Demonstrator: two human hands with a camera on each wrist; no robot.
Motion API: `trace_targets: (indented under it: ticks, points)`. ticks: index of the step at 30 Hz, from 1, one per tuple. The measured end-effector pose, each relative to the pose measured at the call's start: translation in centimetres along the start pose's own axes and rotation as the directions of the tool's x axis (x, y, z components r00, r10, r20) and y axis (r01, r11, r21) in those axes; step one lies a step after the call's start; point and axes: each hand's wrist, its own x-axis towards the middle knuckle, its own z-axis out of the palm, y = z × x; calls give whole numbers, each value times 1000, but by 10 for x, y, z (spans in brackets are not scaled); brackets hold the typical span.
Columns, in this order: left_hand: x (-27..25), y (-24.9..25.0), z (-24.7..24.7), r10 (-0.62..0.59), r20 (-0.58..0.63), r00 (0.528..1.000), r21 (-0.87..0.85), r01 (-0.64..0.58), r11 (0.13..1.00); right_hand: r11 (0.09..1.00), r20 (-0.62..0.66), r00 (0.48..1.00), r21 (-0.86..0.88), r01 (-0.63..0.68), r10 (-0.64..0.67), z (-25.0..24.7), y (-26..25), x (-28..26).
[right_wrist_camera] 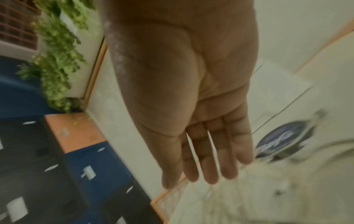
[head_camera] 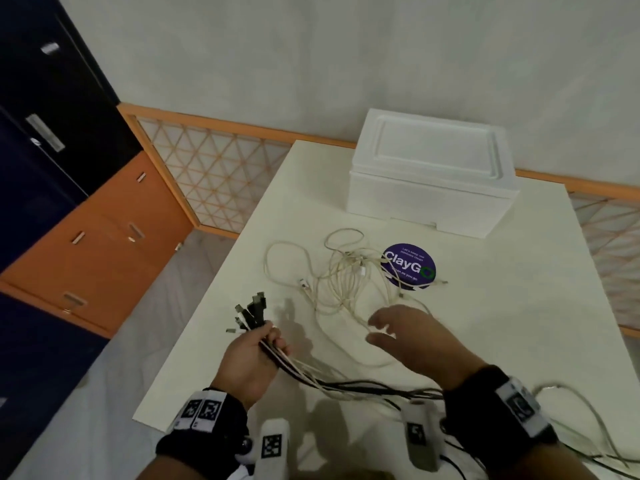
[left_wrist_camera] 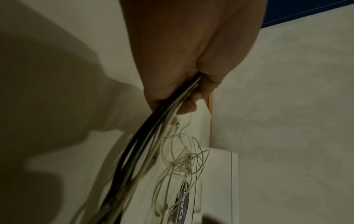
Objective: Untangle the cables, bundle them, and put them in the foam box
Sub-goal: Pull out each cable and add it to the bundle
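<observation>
My left hand [head_camera: 263, 344] grips a bundle of black and white cables [head_camera: 332, 381] near their plug ends, which fan out up and left; the strands trail right under my right wrist. The left wrist view shows the same cable bundle [left_wrist_camera: 153, 136] clamped in that left hand [left_wrist_camera: 184, 97]. My right hand [head_camera: 391, 327] hovers flat, holding nothing, over the near edge of a tangle of white cables [head_camera: 346, 275] lying mid-table. In the right wrist view its fingers [right_wrist_camera: 210, 159] are straight. The white foam box [head_camera: 433, 174] stands closed at the table's far side.
A round purple ClayGo sticker [head_camera: 410, 266] lies on the white table [head_camera: 214, 358] under part of the tangle. The table's left edge drops to the floor. Orange and dark blue cabinets [head_camera: 86, 237] stand to the left. An orange lattice partition [head_camera: 214, 168] runs behind the table.
</observation>
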Motion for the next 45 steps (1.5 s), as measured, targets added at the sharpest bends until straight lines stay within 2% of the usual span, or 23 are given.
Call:
trace_targets:
  ticks: [3,5,8,12,15,19,22,24,26,29,33,35,37,38,39,40,41,43,45]
  points:
    - [5,1,1,26,-3,1000,36,-26,999,990,42,990,-45,133,-132,25,-42,58]
    - [8,0,1,26,-31,999,82,-23,996,978,102,981,-115,174,-162,48,-54,92]
    - [12,1,2,57,-69,996,151,-47,987,957,111,990,-266,117,-90,67,-53,129]
    - [18,3,0,88,-67,994,142,-78,987,950,38,999,-312,36,-25,77,-42,151]
    - [19,4,0,75,-56,996,123,-67,990,985,3,1000,-174,0,1,69,-34,154]
    - [20,6,9,67,-10,998,110,-66,992,987,-178,984,161,18,12,30,-29,135]
    - [21,7,29,109,17,994,127,-110,986,942,-381,923,324,85,48,-15,-26,103]
    - [18,8,49,154,73,985,144,-163,976,908,-455,888,396,134,67,-42,-25,78]
    - [12,10,73,206,164,965,159,-232,960,899,-442,894,416,134,71,-62,-27,54]
    - [1,8,107,256,340,905,180,-329,927,932,-420,907,326,155,-4,-71,-31,30]
    - [-23,-3,143,268,549,792,337,-503,795,902,-480,872,326,282,-99,-69,-37,8]
    - [-36,-9,154,252,617,745,380,-564,734,889,-542,831,313,335,-122,-67,-38,1]
    - [-41,-14,159,244,626,741,403,-575,712,863,-578,809,351,364,-106,-65,-35,-5]
    - [-41,-15,159,248,613,750,406,-568,716,827,-542,835,426,368,-92,-65,-32,-8]
    - [-42,-14,159,258,603,755,392,-562,729,785,-459,883,511,351,-96,-65,-28,-11]
    - [-42,-13,157,266,585,766,376,-547,748,783,-355,926,536,315,-130,-63,-22,-12]
    - [-41,-11,155,264,559,786,371,-522,768,834,-251,950,472,286,-183,-61,-17,-13]
    - [-42,-5,151,296,499,814,355,-504,787,948,-131,963,187,258,-237,-52,-6,-12]
    - [-43,1,148,350,453,820,343,-522,781,976,-182,962,31,214,-205,-42,9,-5]
